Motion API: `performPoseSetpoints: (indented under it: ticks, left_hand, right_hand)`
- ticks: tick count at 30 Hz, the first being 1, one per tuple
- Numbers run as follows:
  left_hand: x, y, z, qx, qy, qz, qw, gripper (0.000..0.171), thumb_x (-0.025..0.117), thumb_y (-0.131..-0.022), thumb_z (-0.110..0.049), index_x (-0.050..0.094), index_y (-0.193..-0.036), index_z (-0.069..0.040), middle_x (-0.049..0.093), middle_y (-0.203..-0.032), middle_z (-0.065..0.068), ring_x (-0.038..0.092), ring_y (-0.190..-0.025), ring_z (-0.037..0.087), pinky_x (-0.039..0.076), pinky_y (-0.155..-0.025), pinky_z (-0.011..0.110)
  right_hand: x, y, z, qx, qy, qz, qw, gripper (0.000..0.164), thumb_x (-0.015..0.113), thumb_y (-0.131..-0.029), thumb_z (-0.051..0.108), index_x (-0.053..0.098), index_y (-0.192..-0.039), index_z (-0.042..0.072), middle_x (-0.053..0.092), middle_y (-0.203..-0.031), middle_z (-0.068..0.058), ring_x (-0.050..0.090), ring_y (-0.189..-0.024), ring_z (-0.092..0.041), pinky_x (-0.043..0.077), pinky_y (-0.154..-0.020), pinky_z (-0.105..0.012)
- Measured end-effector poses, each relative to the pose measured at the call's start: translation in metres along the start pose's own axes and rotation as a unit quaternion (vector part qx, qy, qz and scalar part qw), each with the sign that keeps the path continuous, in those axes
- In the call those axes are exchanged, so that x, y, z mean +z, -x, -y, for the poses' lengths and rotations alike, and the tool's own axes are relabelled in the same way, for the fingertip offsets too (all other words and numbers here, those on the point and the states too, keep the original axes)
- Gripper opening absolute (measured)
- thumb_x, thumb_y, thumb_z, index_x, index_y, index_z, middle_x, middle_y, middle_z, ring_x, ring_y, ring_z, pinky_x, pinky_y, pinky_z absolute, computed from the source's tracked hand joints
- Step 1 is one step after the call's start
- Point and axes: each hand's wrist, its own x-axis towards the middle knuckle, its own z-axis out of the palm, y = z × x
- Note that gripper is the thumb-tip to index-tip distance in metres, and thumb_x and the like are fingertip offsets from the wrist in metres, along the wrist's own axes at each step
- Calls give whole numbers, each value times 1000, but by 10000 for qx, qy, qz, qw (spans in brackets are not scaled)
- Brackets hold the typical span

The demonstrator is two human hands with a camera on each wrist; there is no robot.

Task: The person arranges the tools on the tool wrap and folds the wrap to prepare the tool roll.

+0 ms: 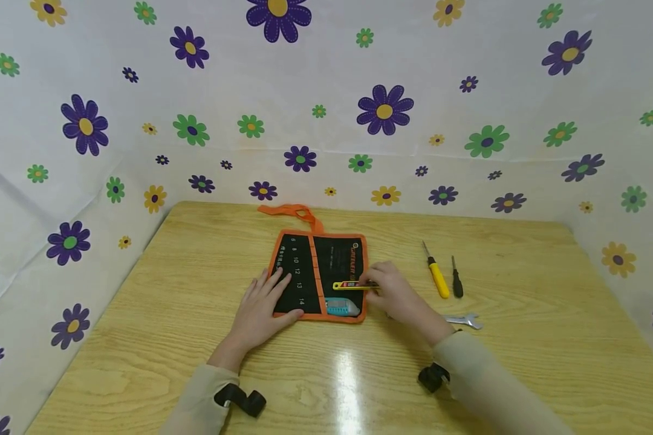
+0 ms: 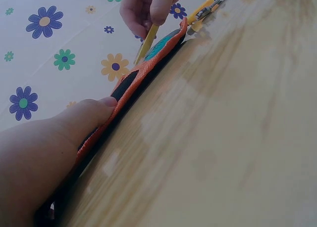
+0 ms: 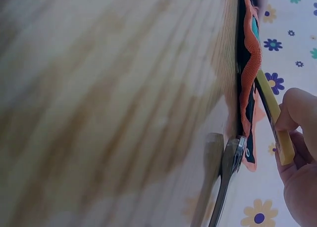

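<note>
A black tool pouch (image 1: pixel 337 260) with orange trim lies unfolded on the table, its left panel numbered. My left hand (image 1: pixel 261 305) rests on that panel with fingers spread; in the left wrist view its thumb (image 2: pixel 94 113) presses near the orange edge. Above the right panel, my right hand (image 1: pixel 394 293) pinches a slim yellow tool (image 1: pixel 345 286) with a red and dark label, its free end pointing left across the pouch. The right wrist view shows the yellow tool (image 3: pixel 270 106) slanting toward the pouch's orange edge (image 3: pixel 251 64). A teal tool (image 1: pixel 341 307) lies at the pouch's lower right.
Right of the pouch lie a yellow-handled screwdriver (image 1: pixel 438 278) and a smaller black-handled screwdriver (image 1: pixel 457 283). A metal wrench (image 1: pixel 470 321) is partly hidden behind the right forearm. The pouch's orange strap (image 1: pixel 291 210) trails toward the flowered backdrop (image 1: pixel 326 72).
</note>
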Motion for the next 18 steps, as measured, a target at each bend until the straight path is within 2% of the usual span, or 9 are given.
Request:
performPoseSetpoints:
  ticks: [5,18]
  left_hand:
    - [0,-1,1,21,-31,-26,10000,86,51,-85,-70,30,-152,-20,22,-157,5,7,-145,30,6,-115,47]
    - [0,-1,0,0,-29,1,10000,86,51,-84,-70,31,-151,-19,22,-157,5,7,-145,30,7,-115,47]
  right_hand:
    - [0,-3,3,-151,98,163,9997,22,68,-76,-6,73,-93,7,61,-99,-5,50,-94,-25,47,-80,-40]
    - [7,-11,2,-703,234,238,9970,28,64,-75,-10,76,-96,6,62,-98,-8,51,-90,-25,46,-77,-37]
